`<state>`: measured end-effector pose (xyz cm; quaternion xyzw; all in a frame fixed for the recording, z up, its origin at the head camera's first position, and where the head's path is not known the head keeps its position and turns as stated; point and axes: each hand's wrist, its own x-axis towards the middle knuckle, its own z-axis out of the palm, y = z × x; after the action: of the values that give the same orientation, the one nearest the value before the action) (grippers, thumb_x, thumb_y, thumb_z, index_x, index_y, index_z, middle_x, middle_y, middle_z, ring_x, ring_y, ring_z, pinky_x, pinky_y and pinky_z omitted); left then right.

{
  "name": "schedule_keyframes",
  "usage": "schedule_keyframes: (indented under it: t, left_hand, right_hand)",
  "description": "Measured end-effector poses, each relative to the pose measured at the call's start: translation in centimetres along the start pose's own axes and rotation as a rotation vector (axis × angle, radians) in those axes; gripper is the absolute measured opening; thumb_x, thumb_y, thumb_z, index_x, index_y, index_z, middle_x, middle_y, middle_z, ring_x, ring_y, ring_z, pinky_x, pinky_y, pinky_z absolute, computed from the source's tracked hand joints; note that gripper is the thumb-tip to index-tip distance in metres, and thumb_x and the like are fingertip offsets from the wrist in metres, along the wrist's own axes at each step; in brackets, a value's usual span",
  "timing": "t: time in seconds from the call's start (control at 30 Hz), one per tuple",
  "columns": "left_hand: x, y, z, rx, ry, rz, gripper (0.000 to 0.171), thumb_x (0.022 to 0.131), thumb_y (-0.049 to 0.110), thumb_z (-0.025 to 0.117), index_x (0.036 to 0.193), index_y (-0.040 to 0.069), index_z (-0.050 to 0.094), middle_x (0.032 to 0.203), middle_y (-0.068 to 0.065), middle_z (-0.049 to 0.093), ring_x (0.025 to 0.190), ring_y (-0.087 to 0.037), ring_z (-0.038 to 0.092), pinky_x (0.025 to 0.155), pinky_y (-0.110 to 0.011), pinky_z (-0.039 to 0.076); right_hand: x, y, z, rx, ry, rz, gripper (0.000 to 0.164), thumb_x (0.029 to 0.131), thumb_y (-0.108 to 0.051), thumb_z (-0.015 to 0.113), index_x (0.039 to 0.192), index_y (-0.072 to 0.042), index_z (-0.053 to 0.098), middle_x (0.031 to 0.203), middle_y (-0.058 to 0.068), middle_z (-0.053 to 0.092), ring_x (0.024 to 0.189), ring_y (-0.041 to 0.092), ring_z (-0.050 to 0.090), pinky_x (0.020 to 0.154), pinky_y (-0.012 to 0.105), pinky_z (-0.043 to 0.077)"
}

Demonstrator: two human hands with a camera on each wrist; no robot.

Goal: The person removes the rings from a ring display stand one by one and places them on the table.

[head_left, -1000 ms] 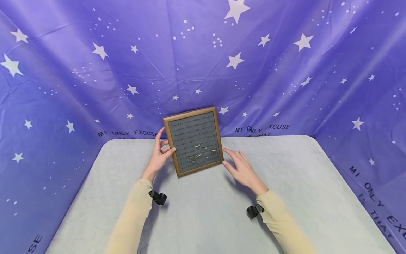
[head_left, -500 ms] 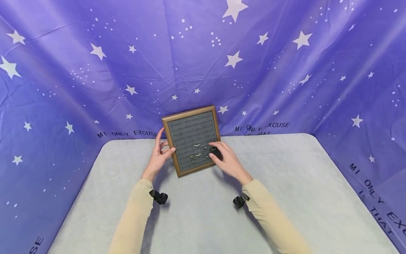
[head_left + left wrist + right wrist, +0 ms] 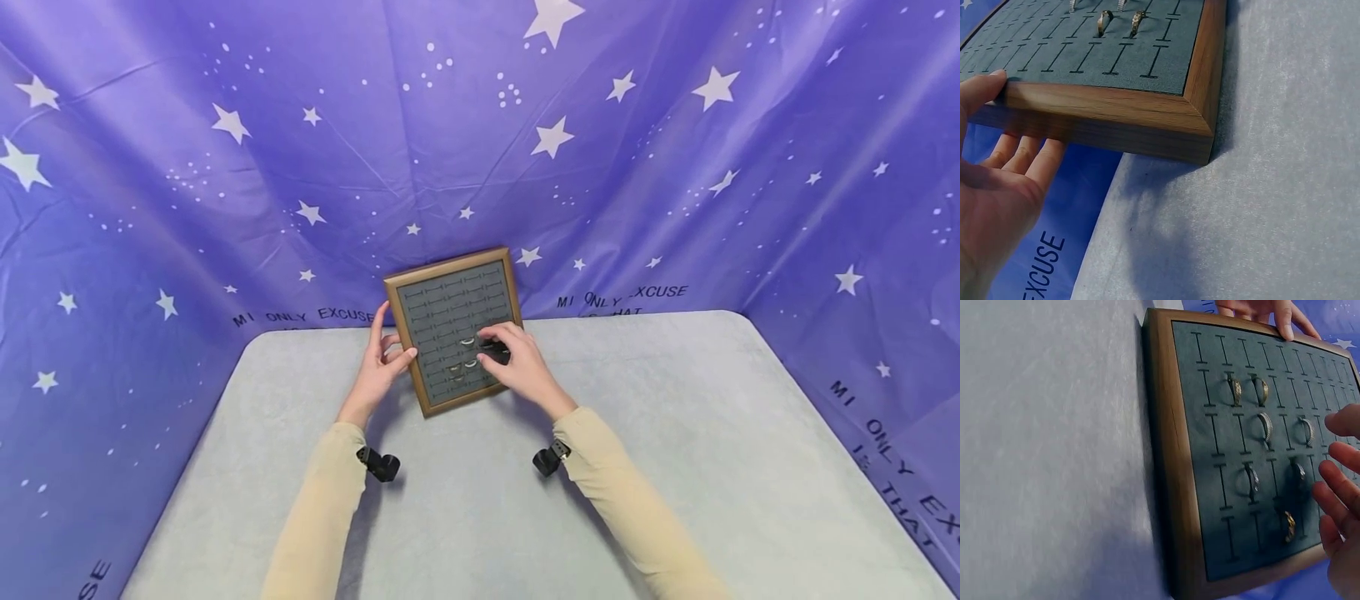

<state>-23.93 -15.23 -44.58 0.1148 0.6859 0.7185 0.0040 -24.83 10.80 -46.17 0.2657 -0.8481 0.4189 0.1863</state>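
Note:
A wooden-framed ring display tray [image 3: 450,270] with a dark, slotted pad stands tilted at the table's back. My left hand [image 3: 375,373] holds its left edge, the thumb on the frame's front and fingers behind. In the right wrist view, several rings sit in the slots: a gold ring [image 3: 1235,391], a silver ring [image 3: 1265,429] and a gold patterned ring [image 3: 1290,526] among them. My right hand [image 3: 527,372] hovers over the tray's lower right, fingers loosely bent near another silver ring [image 3: 1308,431]. Nothing shows between them. In the head view this hand hides some rings.
A pale grey cloth covers the table [image 3: 465,500]. Behind and beside it hangs a purple-blue curtain [image 3: 465,125] with white stars and printed words. Dark wrist cameras sit on both forearms.
My right hand has moved left from beside the tray's right edge to over its lower right rings. My left hand keeps its hold, and the tray stays nearly still.

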Motion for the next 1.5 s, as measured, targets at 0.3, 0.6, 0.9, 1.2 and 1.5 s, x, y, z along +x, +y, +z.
schedule_keyframes:
  t: [0.3,0.6,0.9,1.2,1.5]
  left_hand:
    - [-0.1,0.0,0.3,-0.007,0.019,0.009,0.087,0.091,-0.009,0.059,0.156,0.024,0.01,0.107,-0.012,0.053,0.081,-0.016,0.063,0.072,-0.025,0.05]
    - [-0.1,-0.1,0.3,-0.003,0.022,0.018,0.087,0.091,-0.009,0.059,0.156,0.025,0.011,0.107,-0.013,0.053,0.082,-0.017,0.064,0.072,-0.025,0.05]
    - [-0.1,-0.1,0.3,0.006,0.018,0.02,0.088,0.092,-0.009,0.058,0.156,0.023,0.008,0.108,-0.011,0.053,0.085,-0.02,0.062,0.072,-0.026,0.05]
    - [-0.1,-0.5,0.4,-0.008,0.018,0.013,0.089,0.091,-0.01,0.059,0.157,0.023,0.007,0.109,-0.012,0.051,0.078,-0.013,0.06,0.07,-0.023,0.049]
    - [-0.1,-0.4,0.4,0.001,0.012,0.03,0.088,0.092,-0.009,0.057,0.156,0.024,0.008,0.109,-0.011,0.053,0.083,-0.015,0.062,0.074,-0.025,0.05]
  right_hand:
    - [0.3,0.1,2.1,0.045,0.062,0.04,0.026,0.082,-0.013,0.074,0.108,-0.009,0.07,0.106,0.005,0.061,0.1,0.023,0.051,0.087,0.043,0.033]
    - [0.8,-0.9,2.6,0.045,0.103,0.124,0.017,0.08,-0.011,0.075,0.097,-0.009,0.072,0.097,0.005,0.058,0.094,0.024,0.049,0.08,0.042,0.033]
    - [1.1,-1.4,3.5,0.014,0.149,0.179,0.013,0.078,-0.012,0.076,0.086,-0.01,0.067,0.093,0.005,0.05,0.092,0.026,0.044,0.079,0.045,0.03]
    - [1.0,-1.5,3.9,-0.01,0.157,0.222,0.011,0.083,-0.013,0.074,0.08,-0.013,0.063,0.091,0.004,0.047,0.091,0.025,0.042,0.079,0.045,0.028]
    - [0.7,-1.6,3.2,0.136,0.156,0.208,0.017,0.084,-0.013,0.071,0.077,-0.013,0.056,0.097,0.005,0.051,0.095,0.026,0.042,0.082,0.045,0.027]
